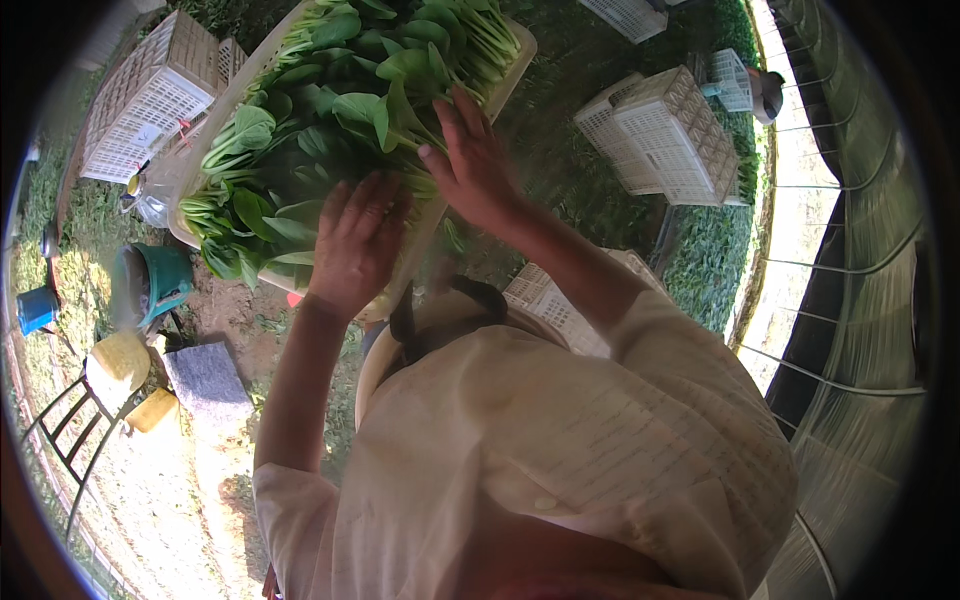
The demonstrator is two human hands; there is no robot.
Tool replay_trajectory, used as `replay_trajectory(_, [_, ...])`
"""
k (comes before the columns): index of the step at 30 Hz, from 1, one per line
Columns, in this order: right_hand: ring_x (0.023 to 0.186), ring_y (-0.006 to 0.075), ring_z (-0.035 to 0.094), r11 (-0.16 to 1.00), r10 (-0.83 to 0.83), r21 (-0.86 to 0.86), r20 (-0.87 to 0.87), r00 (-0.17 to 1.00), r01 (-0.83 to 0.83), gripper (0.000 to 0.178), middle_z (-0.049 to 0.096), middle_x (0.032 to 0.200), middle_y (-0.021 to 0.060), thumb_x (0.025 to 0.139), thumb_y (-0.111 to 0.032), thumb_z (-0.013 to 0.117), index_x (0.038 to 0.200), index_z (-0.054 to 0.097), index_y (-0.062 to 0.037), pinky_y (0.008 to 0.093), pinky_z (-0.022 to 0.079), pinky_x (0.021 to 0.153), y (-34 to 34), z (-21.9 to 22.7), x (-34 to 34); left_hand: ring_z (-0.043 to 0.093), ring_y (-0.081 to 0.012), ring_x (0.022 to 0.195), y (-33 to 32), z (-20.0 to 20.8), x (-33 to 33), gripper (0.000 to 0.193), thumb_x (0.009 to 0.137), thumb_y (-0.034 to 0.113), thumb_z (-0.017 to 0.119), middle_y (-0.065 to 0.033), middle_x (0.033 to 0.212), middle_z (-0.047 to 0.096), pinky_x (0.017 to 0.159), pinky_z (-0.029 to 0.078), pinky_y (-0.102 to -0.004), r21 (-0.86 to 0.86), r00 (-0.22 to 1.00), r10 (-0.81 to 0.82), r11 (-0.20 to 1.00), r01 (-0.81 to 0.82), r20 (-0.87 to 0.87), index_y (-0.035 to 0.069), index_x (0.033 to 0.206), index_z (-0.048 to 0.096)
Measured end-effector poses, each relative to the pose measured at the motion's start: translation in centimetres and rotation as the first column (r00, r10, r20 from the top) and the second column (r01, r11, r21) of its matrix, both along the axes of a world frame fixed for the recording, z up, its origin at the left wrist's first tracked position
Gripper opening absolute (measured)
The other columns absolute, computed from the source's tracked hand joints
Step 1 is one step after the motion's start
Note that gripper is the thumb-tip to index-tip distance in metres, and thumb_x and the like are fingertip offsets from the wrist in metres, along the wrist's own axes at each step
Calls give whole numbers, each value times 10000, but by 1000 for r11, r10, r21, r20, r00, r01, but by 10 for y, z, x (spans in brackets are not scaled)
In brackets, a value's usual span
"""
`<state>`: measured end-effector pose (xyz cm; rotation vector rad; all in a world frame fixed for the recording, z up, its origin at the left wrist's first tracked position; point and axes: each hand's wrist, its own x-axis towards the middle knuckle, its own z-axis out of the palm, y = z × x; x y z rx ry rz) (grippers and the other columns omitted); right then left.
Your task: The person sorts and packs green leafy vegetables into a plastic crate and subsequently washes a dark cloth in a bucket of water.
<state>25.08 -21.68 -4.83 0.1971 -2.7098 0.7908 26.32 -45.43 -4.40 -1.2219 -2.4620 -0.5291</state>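
A pale plastic crate in front of me is heaped with leafy greens, their light stems pointing out toward the sides and dark leaves toward the middle. My left hand lies palm down on the greens by the near edge, its fingers stretched forward over the leaves. On the right side of the heap, my right hand rests against leaves and stems with its fingers extended and thumb apart. Neither hand visibly grips a bunch. The undersides of both palms are hidden.
White slatted crates stand at the left and right; another crate is under my right forearm. A teal bucket, a blue bucket and a grey slab lie left. A person is at the far right.
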Motion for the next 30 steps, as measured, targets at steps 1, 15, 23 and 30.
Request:
replay_trajectory(1, [1445, 537, 385, 999, -50, 7, 8, 999, 50, 675, 335, 1605, 330, 1039, -348, 610, 1556, 357, 3, 571, 377, 1167, -1, -2, -9, 483, -296, 1428, 6, -3, -8, 516, 895, 233, 731, -115, 1545, 524, 1176, 384, -544, -27, 1000, 14, 1000, -15, -10, 102, 1389, 656])
replay_trajectory(15, [1574, 491, 203, 980, -147, 145, 48, 988, 139, 793, 263, 1659, 358, 1047, -495, 493, 1552, 388, 107, 563, 129, 1296, -62, -79, -92, 344, -344, 1518, 9, -50, -50, 623, 1011, 406, 595, -146, 1569, 446, 1281, 158, -594, -330, 898, 195, 942, -59, 396, 94, 1535, 463])
replay_trajectory(23, [1571, 473, 233, 970, -152, 196, 48, 987, 140, 745, 298, 1647, 352, 1038, -459, 529, 1525, 435, 97, 557, 136, 1296, -63, -98, -91, 361, -351, 1505, 7, -80, -54, 627, 1008, 387, 593, -147, 1549, 459, 1260, 186, -603, -306, 858, 179, 952, -27, 481, 88, 1540, 449])
replay_trajectory(30, [1561, 467, 262, 966, -168, 202, 15, 986, 162, 756, 317, 1643, 340, 1019, -465, 576, 1528, 439, 77, 556, 165, 1289, -64, -92, -97, 421, -364, 1438, 8, -72, -59, 636, 997, 364, 609, -158, 1519, 473, 1230, 242, -619, -266, 913, 152, 963, -51, 378, 98, 1548, 434])
